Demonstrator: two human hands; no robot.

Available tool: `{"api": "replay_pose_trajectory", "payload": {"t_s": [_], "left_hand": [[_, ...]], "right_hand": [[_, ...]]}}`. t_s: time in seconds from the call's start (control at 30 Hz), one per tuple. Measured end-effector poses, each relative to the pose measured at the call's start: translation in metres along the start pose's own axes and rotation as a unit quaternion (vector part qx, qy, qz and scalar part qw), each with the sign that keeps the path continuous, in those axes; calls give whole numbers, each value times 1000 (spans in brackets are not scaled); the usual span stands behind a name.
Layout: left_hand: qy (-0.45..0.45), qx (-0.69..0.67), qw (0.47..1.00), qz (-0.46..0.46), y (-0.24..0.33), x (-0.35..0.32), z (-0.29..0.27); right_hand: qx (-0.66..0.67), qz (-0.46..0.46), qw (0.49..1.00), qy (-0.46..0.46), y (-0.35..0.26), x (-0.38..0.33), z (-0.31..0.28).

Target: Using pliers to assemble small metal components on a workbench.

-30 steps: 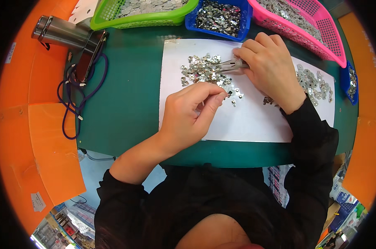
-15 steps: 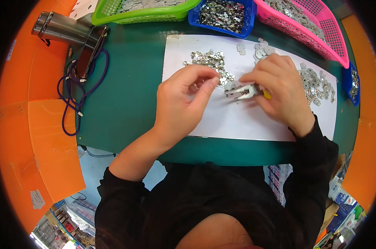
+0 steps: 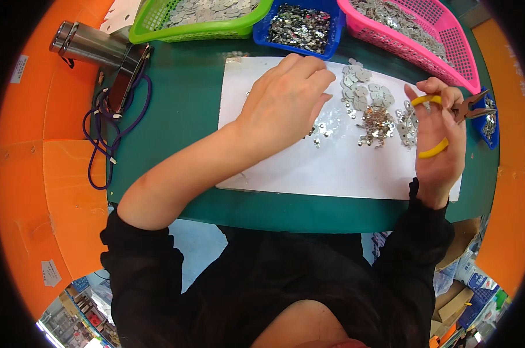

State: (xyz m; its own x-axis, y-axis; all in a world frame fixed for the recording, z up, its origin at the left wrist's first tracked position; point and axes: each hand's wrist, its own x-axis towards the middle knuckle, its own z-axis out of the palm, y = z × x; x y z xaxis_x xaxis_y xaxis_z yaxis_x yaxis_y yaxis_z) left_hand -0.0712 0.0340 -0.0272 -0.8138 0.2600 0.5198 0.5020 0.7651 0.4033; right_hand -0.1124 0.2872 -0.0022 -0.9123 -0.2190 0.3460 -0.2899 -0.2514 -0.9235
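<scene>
My left hand [image 3: 288, 104] is over the white sheet [image 3: 309, 177], back up and fingers curled. Its fingertips are partly hidden, so anything between them cannot be made out. Just below it lie a few small shiny metal pieces [image 3: 317, 139]. At the sheet's right side my right hand [image 3: 439, 136] is turned palm up, gripping yellow-handled pliers [image 3: 464, 109]. Their jaws are parted and point right, close to a small blue tray [image 3: 489, 124]. Between the hands are flat grey metal plates [image 3: 358, 87], a heap of small shiny pieces [image 3: 378, 124] and a pile of grey pieces [image 3: 407, 126].
Along the back stand a green basket [image 3: 201, 33], a blue bin [image 3: 296, 49] and a pink basket [image 3: 410, 60], all holding metal pieces. At left on the green table [image 3: 175, 116] are a steel flask [image 3: 94, 45] and a purple cord [image 3: 143, 104]. Orange panels [image 3: 71, 191] flank the table.
My right hand has swung right and turned palm up; the pliers now point right instead of left. My left hand has moved up and right, across the sheet. The view has shifted slightly.
</scene>
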Motion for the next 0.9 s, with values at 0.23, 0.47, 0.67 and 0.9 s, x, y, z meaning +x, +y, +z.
{"api": "replay_pose_trajectory", "payload": {"t_s": [0.23,0.47,0.67,0.9], "left_hand": [[-36,20,998,36,-5,18,27],[-94,-38,993,66,-5,54,67],[-208,-1,969,135,0,30,54],[-176,-128,976,17,14,13,30]], "right_hand": [[301,163,939,30,-4,-43,-11],[286,114,951,-19,9,-42,-25],[248,115,962,1,13,-46,-26],[161,57,985,-7,17,-47,-21]]}}
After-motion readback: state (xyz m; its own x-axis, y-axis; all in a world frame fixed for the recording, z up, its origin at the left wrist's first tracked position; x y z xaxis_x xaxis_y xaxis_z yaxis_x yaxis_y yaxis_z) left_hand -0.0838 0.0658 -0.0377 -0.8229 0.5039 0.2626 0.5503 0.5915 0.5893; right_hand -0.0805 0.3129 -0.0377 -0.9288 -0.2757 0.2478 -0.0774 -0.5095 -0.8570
